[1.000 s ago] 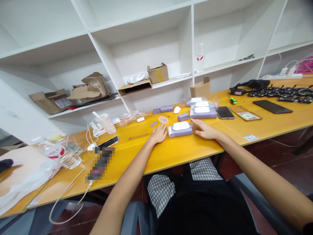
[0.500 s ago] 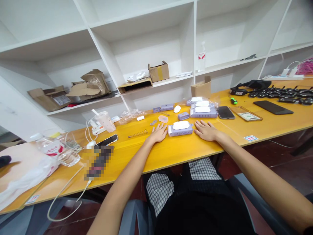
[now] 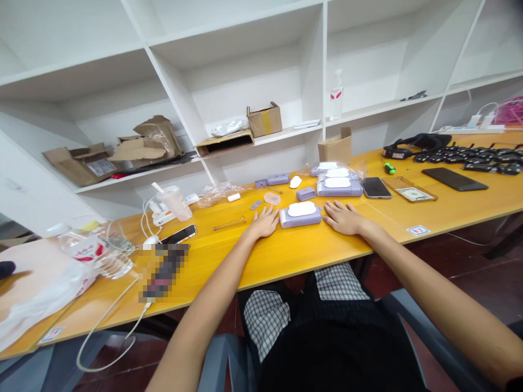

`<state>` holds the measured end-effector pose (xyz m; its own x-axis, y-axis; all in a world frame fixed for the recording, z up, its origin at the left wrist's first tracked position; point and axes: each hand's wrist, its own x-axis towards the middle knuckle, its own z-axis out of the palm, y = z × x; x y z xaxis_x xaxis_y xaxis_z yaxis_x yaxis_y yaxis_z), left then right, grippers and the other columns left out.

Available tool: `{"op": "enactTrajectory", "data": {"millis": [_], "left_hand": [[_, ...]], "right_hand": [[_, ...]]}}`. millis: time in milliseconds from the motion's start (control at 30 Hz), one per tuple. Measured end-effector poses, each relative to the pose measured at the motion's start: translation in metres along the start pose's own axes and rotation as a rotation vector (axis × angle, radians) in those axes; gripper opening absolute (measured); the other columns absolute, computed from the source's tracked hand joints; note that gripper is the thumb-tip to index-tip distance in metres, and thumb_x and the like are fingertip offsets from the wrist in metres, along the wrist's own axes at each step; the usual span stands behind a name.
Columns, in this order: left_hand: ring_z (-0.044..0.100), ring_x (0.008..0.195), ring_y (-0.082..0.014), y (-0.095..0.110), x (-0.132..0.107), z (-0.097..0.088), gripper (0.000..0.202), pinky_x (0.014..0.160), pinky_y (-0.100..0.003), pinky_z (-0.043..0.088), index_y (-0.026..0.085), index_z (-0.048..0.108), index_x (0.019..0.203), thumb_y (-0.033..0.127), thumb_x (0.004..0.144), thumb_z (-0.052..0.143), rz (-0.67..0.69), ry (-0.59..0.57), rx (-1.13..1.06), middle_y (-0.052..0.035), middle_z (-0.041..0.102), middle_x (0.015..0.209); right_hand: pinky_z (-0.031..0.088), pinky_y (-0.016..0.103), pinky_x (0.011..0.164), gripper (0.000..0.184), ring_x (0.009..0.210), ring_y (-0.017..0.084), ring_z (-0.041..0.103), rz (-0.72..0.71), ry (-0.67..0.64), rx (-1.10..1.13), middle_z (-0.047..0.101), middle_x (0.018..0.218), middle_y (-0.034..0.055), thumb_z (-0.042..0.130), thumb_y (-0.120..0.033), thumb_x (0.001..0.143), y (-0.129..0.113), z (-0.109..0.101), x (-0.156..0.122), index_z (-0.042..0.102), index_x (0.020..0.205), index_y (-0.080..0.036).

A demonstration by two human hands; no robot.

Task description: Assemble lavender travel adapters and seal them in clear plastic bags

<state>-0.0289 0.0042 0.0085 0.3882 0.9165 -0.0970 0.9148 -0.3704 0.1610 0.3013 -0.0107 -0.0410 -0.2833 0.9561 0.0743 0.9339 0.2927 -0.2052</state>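
My left hand lies flat on the yellow table, fingers spread, holding nothing. On the other side, my right hand also rests palm down with its fingers apart. Between them sits a purple box-shaped device with a white oval pad on top; it is very close to both hands. Behind it stand a small purple block-like part and a group of similar purple devices, partly in clear plastic. Near my left fingertips are a translucent pinkish piece, small grey-purple pieces and a coiled spring.
To the right are a phone, a clear case holding a banknote, a dark slab and a green screwdriver. A cup, a phone and a water bottle stand or lie left. White shelves rise behind.
Both hands stay flat in the same places, and the objects on the table keep their positions. The whole view has shifted only very slightly.
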Motion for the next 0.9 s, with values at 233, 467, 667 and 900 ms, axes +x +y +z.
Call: {"op": "enactTrajectory", "data": {"millis": [233,467,667,900], "left_hand": [[0.017,0.160,-0.0410,0.000,-0.001,-0.002,0.063,0.124,-0.069,0.014,0.024,0.034,0.163,0.050,0.106,0.026,0.013,0.013,0.014,-0.0151,0.020,0.173],[0.035,0.153,-0.0400,-0.003,-0.004,-0.005,0.054,0.121,-0.065,0.030,0.026,0.052,0.150,0.047,0.101,0.044,0.068,0.160,0.002,-0.0138,0.028,0.171],[0.032,0.154,-0.0388,-0.011,0.004,-0.001,0.064,0.118,-0.070,0.030,0.031,0.035,0.160,0.046,0.099,0.050,0.059,0.263,0.004,-0.0107,0.011,0.176],[0.035,0.152,-0.0403,-0.019,0.015,0.006,0.065,0.118,-0.071,0.026,0.034,0.033,0.162,0.048,0.100,0.046,0.052,0.253,0.050,-0.0061,0.020,0.174]], "right_hand": [[0.017,0.067,0.126,0.077,0.159,0.040,0.020,0.016,-0.032,-0.006,0.028,0.171,0.0135,0.021,-0.058,0.101,-0.008,-0.008,-0.005,0.035,0.163,-0.015],[0.018,0.066,0.126,0.075,0.158,0.039,0.023,0.010,-0.003,-0.009,0.032,0.170,0.0122,0.021,-0.058,0.101,-0.007,-0.006,-0.004,0.037,0.163,-0.018],[0.020,0.065,0.126,0.074,0.158,0.039,0.025,0.011,0.004,-0.022,0.033,0.170,0.0112,0.021,-0.058,0.101,-0.007,-0.005,-0.004,0.037,0.163,-0.020],[0.022,0.062,0.125,0.073,0.158,0.036,0.025,0.021,-0.025,-0.081,0.029,0.172,0.0125,0.019,-0.054,0.103,-0.013,-0.011,-0.006,0.037,0.162,-0.015]]}}
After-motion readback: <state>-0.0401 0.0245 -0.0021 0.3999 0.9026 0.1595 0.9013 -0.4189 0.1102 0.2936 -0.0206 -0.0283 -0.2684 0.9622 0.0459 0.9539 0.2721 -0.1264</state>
